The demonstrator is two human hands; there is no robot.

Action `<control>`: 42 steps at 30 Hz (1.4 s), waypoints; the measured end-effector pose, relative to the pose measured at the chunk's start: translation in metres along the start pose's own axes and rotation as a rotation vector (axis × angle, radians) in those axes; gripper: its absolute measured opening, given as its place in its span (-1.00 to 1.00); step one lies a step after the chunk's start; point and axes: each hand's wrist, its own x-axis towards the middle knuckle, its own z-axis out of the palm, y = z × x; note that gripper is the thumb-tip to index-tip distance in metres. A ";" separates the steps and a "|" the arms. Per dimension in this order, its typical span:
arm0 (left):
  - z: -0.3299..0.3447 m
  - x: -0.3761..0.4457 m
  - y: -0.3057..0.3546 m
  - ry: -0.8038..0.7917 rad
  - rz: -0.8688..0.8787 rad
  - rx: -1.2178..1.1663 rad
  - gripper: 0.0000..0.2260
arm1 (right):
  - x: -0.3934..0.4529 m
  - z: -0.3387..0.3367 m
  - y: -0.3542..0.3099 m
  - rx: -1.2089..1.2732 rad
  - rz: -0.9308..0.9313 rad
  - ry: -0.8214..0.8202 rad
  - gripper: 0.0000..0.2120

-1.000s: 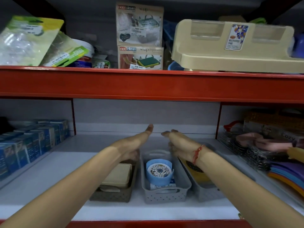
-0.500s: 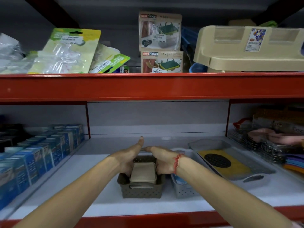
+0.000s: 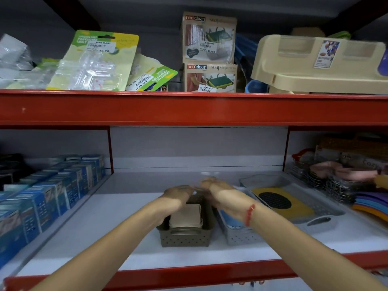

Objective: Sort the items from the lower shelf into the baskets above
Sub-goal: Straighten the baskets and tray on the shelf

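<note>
From the head camera, both forearms reach over the front edge of the white shelf (image 3: 117, 208). The left hand (image 3: 178, 193) rests over the far left rim of a brown perforated basket (image 3: 185, 236), which stands near the shelf's front edge and holds a beige lidded box (image 3: 185, 216). The right hand (image 3: 218, 191), a red thread at its wrist, hovers above the basket's far right corner; motion blur hides the fingers, so I cannot tell whether either hand grips anything. Just beside, to the right, stands a grey perforated basket (image 3: 239, 236), then a larger grey tray (image 3: 321, 221) holding a yellow mat.
</note>
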 end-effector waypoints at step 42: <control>0.076 -0.093 0.028 -0.032 0.162 0.529 -0.71 | -0.078 -0.162 0.097 -0.888 -0.117 0.252 -0.66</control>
